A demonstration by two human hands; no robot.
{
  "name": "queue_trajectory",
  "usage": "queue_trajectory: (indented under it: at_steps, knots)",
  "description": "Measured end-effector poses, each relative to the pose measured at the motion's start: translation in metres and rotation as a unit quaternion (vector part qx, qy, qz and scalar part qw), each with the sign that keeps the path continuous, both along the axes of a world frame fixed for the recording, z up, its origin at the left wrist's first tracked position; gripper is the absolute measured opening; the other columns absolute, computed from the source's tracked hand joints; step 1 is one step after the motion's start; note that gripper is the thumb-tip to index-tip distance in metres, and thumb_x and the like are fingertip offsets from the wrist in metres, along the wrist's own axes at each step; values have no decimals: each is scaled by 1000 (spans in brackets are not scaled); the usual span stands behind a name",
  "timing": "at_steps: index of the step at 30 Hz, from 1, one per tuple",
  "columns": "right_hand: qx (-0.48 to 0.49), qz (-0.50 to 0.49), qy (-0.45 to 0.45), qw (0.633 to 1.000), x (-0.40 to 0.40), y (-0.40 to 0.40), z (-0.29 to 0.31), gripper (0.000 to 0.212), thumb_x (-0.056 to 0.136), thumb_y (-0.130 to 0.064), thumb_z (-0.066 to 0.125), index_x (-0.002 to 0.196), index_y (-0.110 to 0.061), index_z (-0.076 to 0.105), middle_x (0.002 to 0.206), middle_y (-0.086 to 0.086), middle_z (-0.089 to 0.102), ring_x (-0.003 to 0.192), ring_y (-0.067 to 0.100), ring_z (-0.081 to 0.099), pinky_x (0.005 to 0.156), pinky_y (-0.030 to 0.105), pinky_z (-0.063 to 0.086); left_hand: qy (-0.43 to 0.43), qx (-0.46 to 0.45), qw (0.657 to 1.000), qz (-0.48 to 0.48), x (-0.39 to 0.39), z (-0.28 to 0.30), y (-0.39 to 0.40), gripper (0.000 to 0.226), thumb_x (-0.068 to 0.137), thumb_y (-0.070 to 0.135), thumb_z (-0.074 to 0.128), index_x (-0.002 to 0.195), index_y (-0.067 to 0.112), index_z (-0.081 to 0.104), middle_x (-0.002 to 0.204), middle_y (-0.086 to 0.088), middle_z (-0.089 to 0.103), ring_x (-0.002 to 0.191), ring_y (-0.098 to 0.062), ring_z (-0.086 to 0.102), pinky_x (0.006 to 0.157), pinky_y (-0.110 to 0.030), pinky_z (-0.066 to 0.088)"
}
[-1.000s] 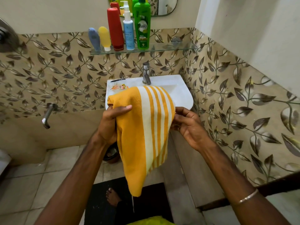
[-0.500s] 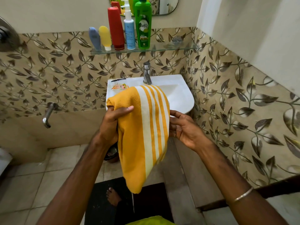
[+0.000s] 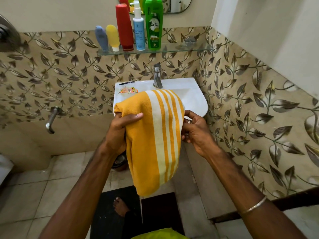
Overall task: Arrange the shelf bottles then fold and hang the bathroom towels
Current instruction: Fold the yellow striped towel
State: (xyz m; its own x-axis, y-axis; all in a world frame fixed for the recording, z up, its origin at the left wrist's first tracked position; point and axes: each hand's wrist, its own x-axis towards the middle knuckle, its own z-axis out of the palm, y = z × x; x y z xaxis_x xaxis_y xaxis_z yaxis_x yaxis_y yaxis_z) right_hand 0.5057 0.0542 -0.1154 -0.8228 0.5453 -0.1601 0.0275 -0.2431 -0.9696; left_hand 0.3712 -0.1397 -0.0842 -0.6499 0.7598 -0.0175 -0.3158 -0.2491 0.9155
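- Left hand [image 3: 119,130] grips the yellow striped towel [image 3: 155,140] at its top left edge, thumb pressed across the front, other fingers wrapped behind the cloth. This is the carrying grip, so the towel hangs from here.
- Right hand [image 3: 195,131] is at the towel's right edge, level with the left grip. Fingers are curled onto the striped border and seem to pinch the edge; exact contact is partly hidden by cloth. Likely steadying or lining up that edge for the next fold.
- Towel is already doubled over. The fold runs across the top between the two grips and the loose end hangs straight down below them. Held in mid-air, not resting on anything, so the layers can drop flat.
- Sink [image 3: 198,100] lies just beyond the grips, behind the towel top. Can't tell if cloth touches its rim.
- Glass shelf [image 3: 181,48] is well above the grips. Five bottles stand upright in a row at its left part: blue tube [image 3: 101,37], yellow tube [image 3: 112,36], red bottle [image 3: 124,27], white pump bottle [image 3: 139,30], green bottle [image 3: 154,23]. Bottle step looks done.
- Judgement: folding stage, hanging not yet done. No rail in view.
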Motion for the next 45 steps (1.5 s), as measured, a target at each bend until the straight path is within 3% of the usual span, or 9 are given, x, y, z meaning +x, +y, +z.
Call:
queue_trajectory:
  at_steps: [5,10,17,22,27,31,35,39,45]
  knots:
    - [21,-11,16,1000,1,4,3,29,90,-4,69,118,-12,64,72,5,65,43,12,51,42,23,38,3,16,1000,8,-3,0,-4,102,58,31,90,146,10,44,134,-18,61,118,-40,63,87,-49,57]
    - [-9,15,64,998,4,2,7,39,72,-20,78,110,-17,68,94,6,76,81,23,72,65,38,62,-1,19,1000,0,-2,0,-6,86,64,24,80,143,11,47,129,-13,65,115,-36,65,86,-47,58]
    - [37,-47,56,997,-5,1,3,30,83,11,70,101,-12,71,77,3,77,69,18,73,58,29,56,-8,5,1000,-2,9,2,-2,104,53,33,93,143,8,47,132,-18,64,117,-39,64,86,-48,58]
    - [79,-53,55,994,5,16,6,27,85,11,67,96,-12,75,68,-1,73,67,16,73,63,32,61,-5,15,1000,2,0,7,-10,104,55,33,92,144,7,46,128,-17,65,112,-37,66,83,-46,59]
    - [86,-39,30,995,8,27,2,31,93,7,58,103,-15,77,89,4,74,87,23,70,81,41,58,-9,6,1000,-10,-3,12,-9,100,52,38,94,139,10,52,122,-13,68,108,-35,69,81,-46,60]
    - [35,-20,56,998,6,10,8,26,106,-21,47,107,-22,73,104,-4,77,98,15,71,84,35,56,-12,2,1000,-10,0,15,-4,112,52,39,94,146,7,44,119,-11,70,103,-31,71,78,-42,60]
    - [25,23,83,996,12,-2,24,49,87,-58,45,111,-24,71,112,-4,78,110,13,72,88,29,58,5,6,1000,-9,3,17,-5,100,60,32,88,145,5,44,117,-11,71,102,-30,72,78,-40,60]
    - [40,57,60,996,11,1,35,28,87,-33,66,111,-19,73,112,1,78,108,18,73,87,29,59,18,2,1000,-17,2,18,-8,91,66,27,83,145,4,45,123,-14,68,109,-33,69,83,-43,59]
    - [-114,65,115,985,5,0,40,23,101,-11,52,119,-14,66,108,1,79,100,16,75,80,29,61,59,-71,995,-41,-4,24,-8,87,63,21,77,144,15,46,130,-12,67,112,-31,68,80,-39,60]
